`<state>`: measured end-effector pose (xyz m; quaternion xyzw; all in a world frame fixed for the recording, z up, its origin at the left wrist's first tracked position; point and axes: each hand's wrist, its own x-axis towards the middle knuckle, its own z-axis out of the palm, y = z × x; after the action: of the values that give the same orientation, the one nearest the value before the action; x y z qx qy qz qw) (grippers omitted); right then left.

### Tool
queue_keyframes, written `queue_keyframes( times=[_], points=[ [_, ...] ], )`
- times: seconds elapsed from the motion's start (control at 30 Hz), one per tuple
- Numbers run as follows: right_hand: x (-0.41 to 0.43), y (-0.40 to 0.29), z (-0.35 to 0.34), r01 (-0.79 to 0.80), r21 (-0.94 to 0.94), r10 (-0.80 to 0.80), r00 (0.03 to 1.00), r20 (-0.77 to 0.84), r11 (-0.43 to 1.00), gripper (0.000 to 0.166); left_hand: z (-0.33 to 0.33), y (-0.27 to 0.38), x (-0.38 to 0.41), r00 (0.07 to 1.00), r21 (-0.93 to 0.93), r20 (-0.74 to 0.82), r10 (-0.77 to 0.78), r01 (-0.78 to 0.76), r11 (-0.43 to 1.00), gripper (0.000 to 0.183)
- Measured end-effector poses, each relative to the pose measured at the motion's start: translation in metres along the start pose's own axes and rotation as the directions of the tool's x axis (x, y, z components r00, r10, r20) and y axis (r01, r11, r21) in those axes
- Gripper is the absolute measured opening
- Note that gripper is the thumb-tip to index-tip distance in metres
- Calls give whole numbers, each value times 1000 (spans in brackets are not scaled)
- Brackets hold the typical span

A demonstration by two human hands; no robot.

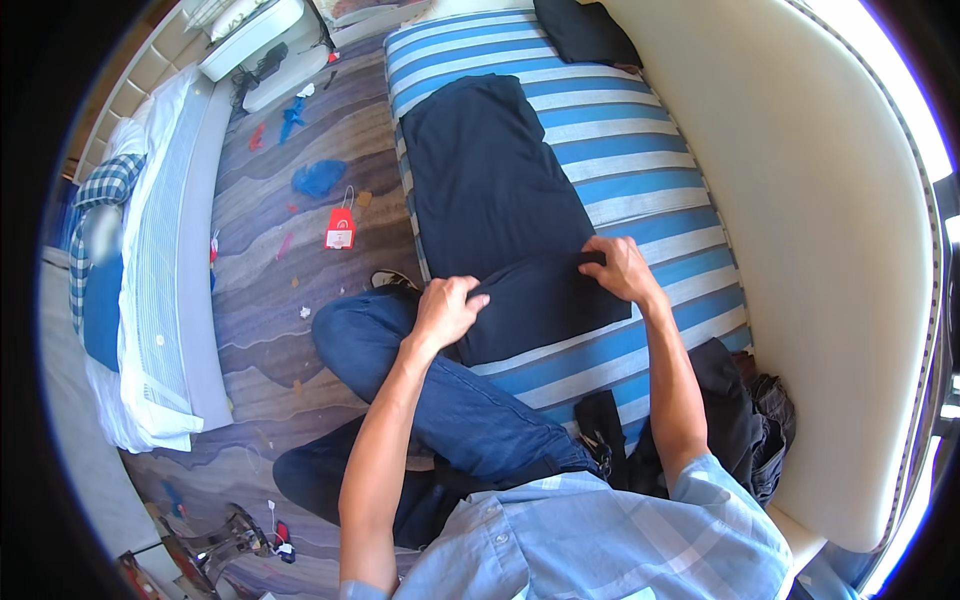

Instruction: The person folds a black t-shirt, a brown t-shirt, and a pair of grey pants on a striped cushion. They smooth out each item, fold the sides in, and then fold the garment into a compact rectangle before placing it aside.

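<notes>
A long dark garment (491, 180), possibly trousers folded lengthwise, lies spread along a blue, grey and white striped mattress (615, 161). Its near end is turned over into a flap (544, 311) with a straight lower edge. My left hand (448, 311) pinches the left corner of the flap's upper edge between thumb and fingers. On the right, my right hand (621, 268) grips the other end of that same edge, with the cloth stretched between both hands. A dark folded garment (589, 31) rests at the mattress's far right corner.
Dark clothes (739, 420) are heaped by my right side against a cream padded panel (802, 225). My bent leg in jeans (480, 412) borders the mattress. Floor litter includes a red tag (340, 229) and blue plastic (319, 178). Another bed (169, 300) stands left.
</notes>
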<state>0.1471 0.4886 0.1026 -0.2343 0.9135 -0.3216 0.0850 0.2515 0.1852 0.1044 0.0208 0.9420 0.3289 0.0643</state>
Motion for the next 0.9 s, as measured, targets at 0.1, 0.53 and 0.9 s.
queue_keyframes(
  times=[0.1,0.53,0.9],
  points=[
    [23,11,7,-21,-54,20,1000,-23,998,30,6,-10,16,984,-19,-116,-135,134,991,34],
    [9,-5,29,-118,-339,-13,933,-360,933,43,6,9,21,861,279,-502,80,74,958,23],
    [15,-9,64,-177,-430,56,958,-281,885,54,31,9,42,956,54,143,-255,250,967,27]
  ],
)
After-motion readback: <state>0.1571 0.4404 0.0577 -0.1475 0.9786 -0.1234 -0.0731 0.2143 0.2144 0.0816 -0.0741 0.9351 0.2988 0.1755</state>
